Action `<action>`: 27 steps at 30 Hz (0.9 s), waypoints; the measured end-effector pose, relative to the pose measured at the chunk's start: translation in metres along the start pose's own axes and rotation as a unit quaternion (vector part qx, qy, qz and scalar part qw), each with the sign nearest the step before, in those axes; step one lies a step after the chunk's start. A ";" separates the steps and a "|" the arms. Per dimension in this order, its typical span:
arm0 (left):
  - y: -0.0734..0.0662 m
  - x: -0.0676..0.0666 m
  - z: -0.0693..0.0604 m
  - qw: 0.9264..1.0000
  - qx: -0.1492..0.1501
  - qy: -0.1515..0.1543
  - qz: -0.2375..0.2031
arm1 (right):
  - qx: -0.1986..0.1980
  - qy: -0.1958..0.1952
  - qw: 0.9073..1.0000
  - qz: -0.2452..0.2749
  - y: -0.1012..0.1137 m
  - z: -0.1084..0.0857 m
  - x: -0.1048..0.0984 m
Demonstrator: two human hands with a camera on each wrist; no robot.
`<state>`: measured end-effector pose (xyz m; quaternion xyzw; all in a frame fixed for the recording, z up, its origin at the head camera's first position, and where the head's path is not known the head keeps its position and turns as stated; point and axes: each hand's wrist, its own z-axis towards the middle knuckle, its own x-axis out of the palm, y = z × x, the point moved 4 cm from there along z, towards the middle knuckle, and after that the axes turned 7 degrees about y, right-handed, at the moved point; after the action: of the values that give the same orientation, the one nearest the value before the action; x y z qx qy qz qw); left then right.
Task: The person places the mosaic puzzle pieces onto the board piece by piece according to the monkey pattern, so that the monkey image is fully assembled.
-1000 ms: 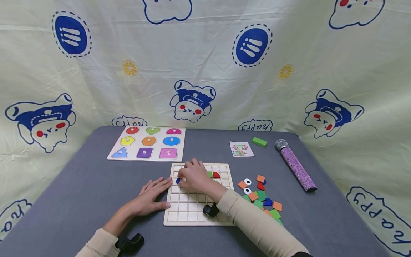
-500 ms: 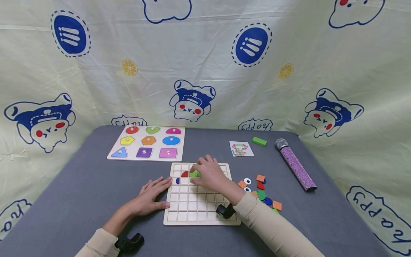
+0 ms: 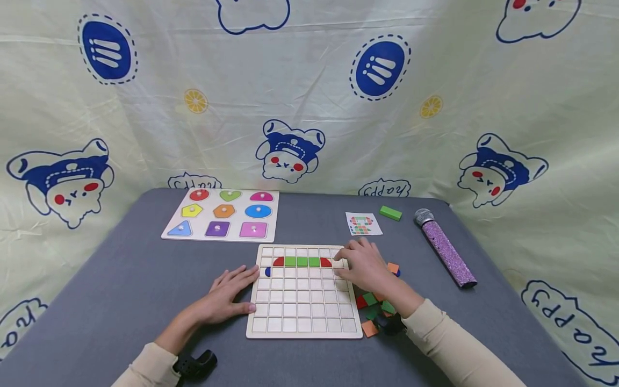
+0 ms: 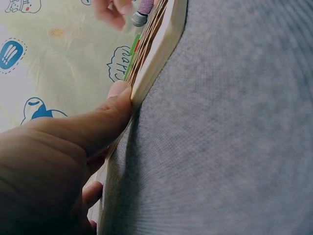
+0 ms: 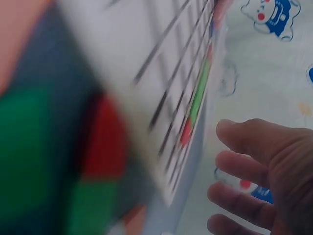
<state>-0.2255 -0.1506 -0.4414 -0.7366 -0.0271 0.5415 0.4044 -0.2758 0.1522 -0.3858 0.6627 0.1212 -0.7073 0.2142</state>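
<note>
A wooden grid board [image 3: 300, 324] lies on the grey table. Near its top, three green square pieces [image 3: 302, 261] sit in a row between a left red rounded piece [image 3: 278, 262] and a right red rounded piece [image 3: 326, 262]. Below and left is a blue piece [image 3: 268, 272]. My left hand [image 3: 224, 294] rests at the board's left edge, fingers extended, its thumb [image 4: 105, 120] touching the rim in the left wrist view. Over the board's right edge hovers my right hand [image 3: 366, 270]; its fingers [image 5: 244, 200] are spread and hold nothing in the right wrist view.
Loose pieces, including an orange square [image 3: 369, 328] and a red piece [image 3: 361, 301], lie right of the board, partly hidden by my right arm. Behind are a shape puzzle [image 3: 235, 228], a pattern card [image 3: 364, 224], a green block [image 3: 390, 213] and a glittery microphone [image 3: 447, 252].
My right hand has moved right from the board's left part to its right edge, uncovering the full red and green row. The left hand stays in place.
</note>
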 end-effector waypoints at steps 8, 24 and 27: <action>-0.001 0.000 0.000 1.000 0.000 0.000 0.000 | 0.035 0.028 0.999 0.005 -0.041 -0.016 0.004; 0.000 0.000 0.001 1.000 -0.006 0.004 -0.002 | 0.015 0.083 0.996 0.000 -0.058 -0.027 0.013; 0.001 0.000 0.001 1.000 -0.006 0.004 0.000 | 0.011 0.089 0.996 0.004 -0.060 -0.028 0.013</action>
<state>-0.2261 -0.1504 -0.4422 -0.7415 -0.0284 0.5383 0.3996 -0.2789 0.2164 -0.4079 0.7255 0.1294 -0.6461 0.1984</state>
